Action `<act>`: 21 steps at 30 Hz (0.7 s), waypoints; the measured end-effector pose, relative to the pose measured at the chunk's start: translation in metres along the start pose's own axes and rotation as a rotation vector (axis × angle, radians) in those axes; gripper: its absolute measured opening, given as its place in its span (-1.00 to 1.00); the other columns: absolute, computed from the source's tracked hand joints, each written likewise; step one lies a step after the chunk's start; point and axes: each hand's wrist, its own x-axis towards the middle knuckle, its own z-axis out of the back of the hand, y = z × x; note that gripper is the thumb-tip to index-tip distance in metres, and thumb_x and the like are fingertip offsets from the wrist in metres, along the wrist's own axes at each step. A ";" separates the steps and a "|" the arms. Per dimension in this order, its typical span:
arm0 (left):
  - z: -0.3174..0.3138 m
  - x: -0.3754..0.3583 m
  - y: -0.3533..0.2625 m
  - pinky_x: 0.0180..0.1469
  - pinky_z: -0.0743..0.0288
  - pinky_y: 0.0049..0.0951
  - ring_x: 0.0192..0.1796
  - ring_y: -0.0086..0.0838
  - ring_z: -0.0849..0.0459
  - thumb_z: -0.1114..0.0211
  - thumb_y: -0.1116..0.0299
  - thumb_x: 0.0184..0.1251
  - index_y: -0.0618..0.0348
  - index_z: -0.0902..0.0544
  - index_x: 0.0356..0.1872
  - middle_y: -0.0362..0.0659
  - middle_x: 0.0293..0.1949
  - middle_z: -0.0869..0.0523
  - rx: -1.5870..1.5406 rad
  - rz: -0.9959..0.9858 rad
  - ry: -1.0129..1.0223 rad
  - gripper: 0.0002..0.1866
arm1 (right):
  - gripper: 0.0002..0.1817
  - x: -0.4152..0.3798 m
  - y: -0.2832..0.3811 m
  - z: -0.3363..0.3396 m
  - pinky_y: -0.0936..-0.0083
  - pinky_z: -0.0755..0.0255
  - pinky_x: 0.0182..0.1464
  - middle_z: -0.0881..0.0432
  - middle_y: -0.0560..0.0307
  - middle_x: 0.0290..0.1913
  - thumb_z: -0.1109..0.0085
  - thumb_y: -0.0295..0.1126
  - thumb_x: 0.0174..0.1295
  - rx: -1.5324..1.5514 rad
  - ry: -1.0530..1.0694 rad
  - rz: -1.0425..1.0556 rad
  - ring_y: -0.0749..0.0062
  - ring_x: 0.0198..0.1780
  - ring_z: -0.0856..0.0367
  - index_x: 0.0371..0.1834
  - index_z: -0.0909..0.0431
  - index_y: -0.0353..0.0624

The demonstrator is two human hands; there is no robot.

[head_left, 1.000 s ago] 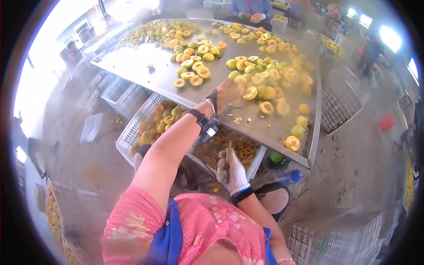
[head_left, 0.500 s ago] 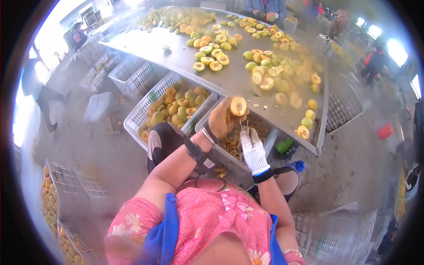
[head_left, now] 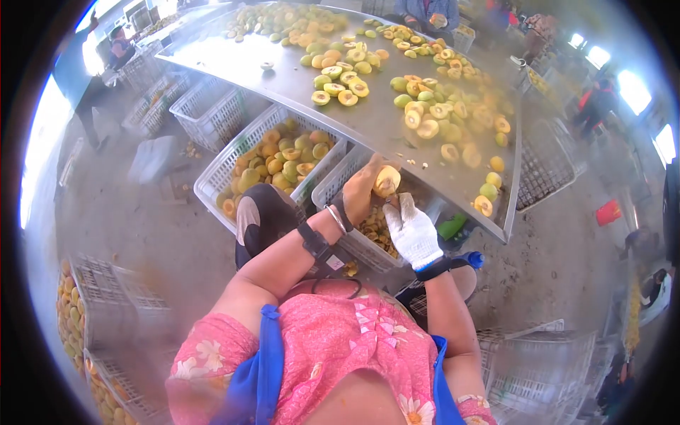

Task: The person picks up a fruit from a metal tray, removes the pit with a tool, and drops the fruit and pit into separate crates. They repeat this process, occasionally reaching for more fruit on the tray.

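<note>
My left hand (head_left: 362, 190) is bare and holds a halved yellow-orange fruit (head_left: 387, 180) with the cut face up, over a white crate. My right hand (head_left: 411, 228) wears a white glove and grips a small tool whose tip touches the fruit half; the tool itself is mostly hidden. Both hands meet just below the front edge of a steel table (head_left: 283, 81). Under them is a white crate (head_left: 338, 185) with pits and scraps inside.
Several whole and halved fruits (head_left: 418, 106) lie across the table. A white crate of whole fruit (head_left: 221, 173) stands to the left of my knee. Other people work at the far side (head_left: 425, 10) and far left. Empty crates stand right (head_left: 549, 166) and lower right.
My left hand came back from the tabletop with a fruit half and lowered it over the crate. My right hand rose to meet it and now presses the tool into the fruit.
</note>
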 end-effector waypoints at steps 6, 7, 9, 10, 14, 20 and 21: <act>0.013 0.010 0.015 -0.11 -0.60 -0.49 -0.26 -0.47 -0.67 0.08 -0.21 0.61 0.25 -0.63 0.10 -0.13 -0.20 -0.70 0.134 0.099 0.022 -0.35 | -0.65 -0.003 -0.001 0.004 -0.02 -0.56 -0.39 -0.69 -0.21 -0.41 -0.02 -0.08 0.47 -0.242 0.159 -0.002 -0.18 -0.42 -0.68 -0.10 -0.40 -0.18; 0.011 0.008 0.013 -0.11 -0.60 -0.49 -0.26 -0.50 -0.68 0.01 -0.16 0.59 0.26 -0.67 0.01 -0.15 -0.23 -0.72 0.164 0.088 -0.007 -0.39 | -0.63 -0.002 -0.003 0.008 -0.01 -0.57 -0.40 -0.69 -0.21 -0.41 0.02 -0.05 0.47 -0.280 0.178 -0.005 -0.17 -0.42 -0.69 -0.10 -0.40 -0.20; 0.021 0.025 0.026 -0.16 -0.61 -0.50 -0.29 -0.56 -0.69 -0.18 -0.05 0.54 0.25 -0.73 -0.15 -0.22 -0.30 -0.75 0.155 0.107 -0.060 -0.52 | -0.53 -0.005 -0.029 -0.007 -0.03 -0.58 -0.35 -0.69 -0.17 -0.48 0.14 0.03 0.50 -0.326 0.171 0.124 -0.15 -0.41 -0.71 0.00 -0.42 -0.22; 0.021 0.028 0.023 -0.25 -0.61 -0.51 -0.34 -0.56 -0.70 -0.26 -0.07 0.48 0.26 -0.73 -0.19 -0.22 -0.32 -0.75 0.235 0.202 -0.145 -0.51 | -0.54 -0.005 -0.030 -0.007 -0.05 -0.57 -0.33 -0.69 -0.19 -0.46 0.14 0.04 0.49 -0.309 0.222 0.088 -0.17 -0.40 -0.70 0.02 -0.41 -0.19; 0.027 0.033 0.003 -0.40 -0.64 -0.37 -0.35 -0.49 -0.71 -0.17 -0.31 0.41 0.15 -0.64 0.06 -0.18 -0.26 -0.73 0.767 0.339 -0.043 -0.34 | -0.58 -0.006 -0.011 0.000 -0.11 -0.54 -0.30 -0.70 -0.23 -0.40 0.10 0.03 0.48 -0.211 0.330 -0.079 -0.23 -0.33 -0.70 0.04 -0.40 -0.13; 0.029 0.032 0.004 -0.04 -0.53 -0.52 -0.16 -0.48 -0.69 0.01 -0.11 0.60 0.32 -0.70 0.02 -0.12 -0.17 -0.75 0.307 0.016 0.095 -0.39 | -0.68 0.000 -0.005 -0.001 -0.04 -0.55 -0.24 -0.68 -0.17 -0.31 0.07 -0.12 0.52 0.251 -0.028 -0.142 -0.21 -0.25 -0.68 0.03 -0.42 -0.16; 0.022 0.027 0.011 -0.02 -0.52 -0.52 -0.16 -0.48 -0.68 0.03 -0.05 0.62 0.33 -0.70 0.00 -0.12 -0.20 -0.74 0.271 -0.152 0.074 -0.42 | -0.76 0.003 -0.002 0.004 0.01 -0.55 -0.28 -0.64 -0.17 -0.21 0.04 -0.23 0.52 0.240 0.009 -0.162 -0.21 -0.21 -0.67 0.01 -0.45 -0.17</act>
